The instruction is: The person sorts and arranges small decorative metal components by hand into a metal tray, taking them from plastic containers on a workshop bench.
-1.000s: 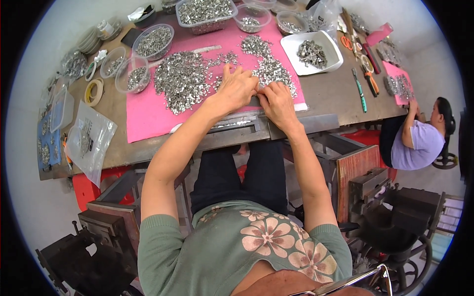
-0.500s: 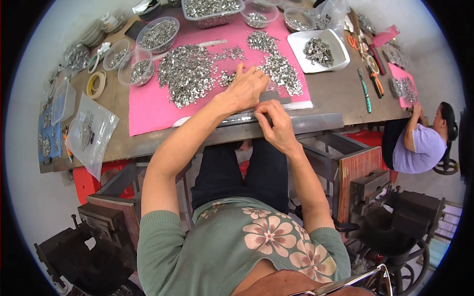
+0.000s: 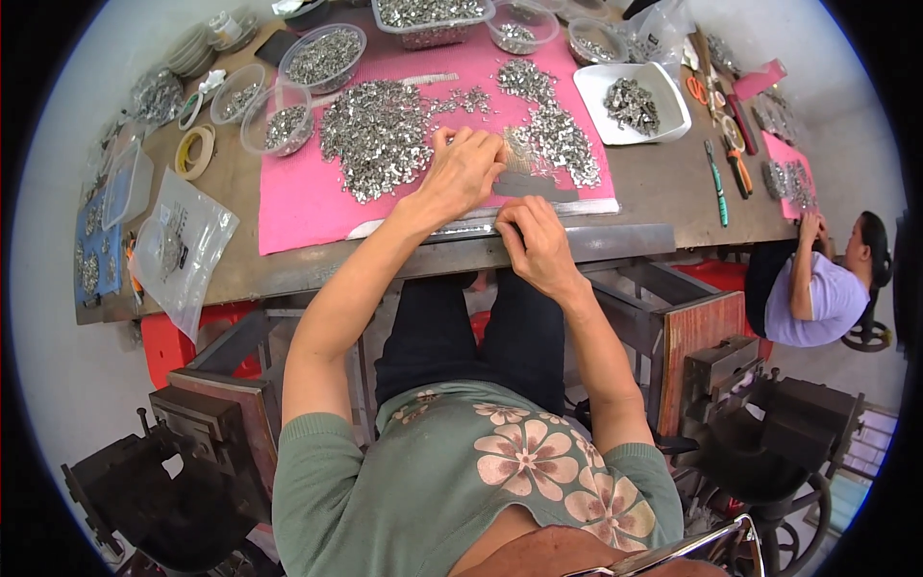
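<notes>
My left hand is over the pink mat, its fingers bent together beside a patch of thin tan, pin-like pieces. Anything between its fingertips is hidden. My right hand is closed, thumb against fingers, at a narrow strip with shiny metal bits along the table's front edge. What it pinches is too small to make out. Flat dark grey pieces lie just beyond my right hand. Heaps of small silvery metal parts spread left of my left hand, with more parts to the right.
Clear tubs of metal parts line the back. A white tray stands right, near a teal-handled tool and orange-handled pliers. Tape and a plastic bag lie left. Another person sits far right.
My left hand has shifted left, uncovering the tan pieces and more of the grey ones. My right hand stays at the strip. The other person's hands have lifted off their mat. The view has shifted slightly.
</notes>
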`<state>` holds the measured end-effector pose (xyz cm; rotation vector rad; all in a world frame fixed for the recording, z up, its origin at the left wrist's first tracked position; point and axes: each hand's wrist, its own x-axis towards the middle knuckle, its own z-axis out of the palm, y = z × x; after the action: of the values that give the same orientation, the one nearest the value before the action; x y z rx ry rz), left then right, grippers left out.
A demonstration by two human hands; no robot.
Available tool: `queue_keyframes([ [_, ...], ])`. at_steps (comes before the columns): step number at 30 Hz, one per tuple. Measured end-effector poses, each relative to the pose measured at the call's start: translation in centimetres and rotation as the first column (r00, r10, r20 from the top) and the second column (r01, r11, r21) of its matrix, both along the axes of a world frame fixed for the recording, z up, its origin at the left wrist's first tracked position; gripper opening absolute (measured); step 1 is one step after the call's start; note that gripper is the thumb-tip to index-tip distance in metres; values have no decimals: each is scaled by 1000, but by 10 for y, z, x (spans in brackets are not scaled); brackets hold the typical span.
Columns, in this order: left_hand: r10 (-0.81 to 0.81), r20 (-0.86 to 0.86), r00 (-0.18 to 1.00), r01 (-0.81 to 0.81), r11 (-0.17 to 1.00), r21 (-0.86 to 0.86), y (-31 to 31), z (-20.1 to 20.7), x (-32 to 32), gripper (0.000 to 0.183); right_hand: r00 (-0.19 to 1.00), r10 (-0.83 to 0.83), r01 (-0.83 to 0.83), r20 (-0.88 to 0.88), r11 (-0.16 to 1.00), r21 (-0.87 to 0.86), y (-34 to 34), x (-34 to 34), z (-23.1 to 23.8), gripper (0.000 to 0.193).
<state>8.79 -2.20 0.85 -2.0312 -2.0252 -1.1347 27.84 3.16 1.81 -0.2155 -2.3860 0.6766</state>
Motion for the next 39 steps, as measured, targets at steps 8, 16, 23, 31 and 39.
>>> queue_keyframes([
  [8,-56,-66,996,49,994,-93,14,2,2,10,999,1,11,-37,953,304,-4,-1,3,18],
  [16,-149,-265,953,77,961,-264,42,12,7,12,997,-10,28,-82,974,227,-7,1,-2,22],
  [23,-232,-260,937,164,952,-257,46,3,5,7,953,-216,190,-214,972,-136,-2,7,-21,23],
  [31,-147,201,969,177,974,-140,13,8,3,11,935,-291,224,-203,927,-301,-1,9,-22,17],
  [39,-144,-125,982,113,968,-225,30,7,4,10,925,-307,243,-222,931,-274,-2,8,-23,13],
])
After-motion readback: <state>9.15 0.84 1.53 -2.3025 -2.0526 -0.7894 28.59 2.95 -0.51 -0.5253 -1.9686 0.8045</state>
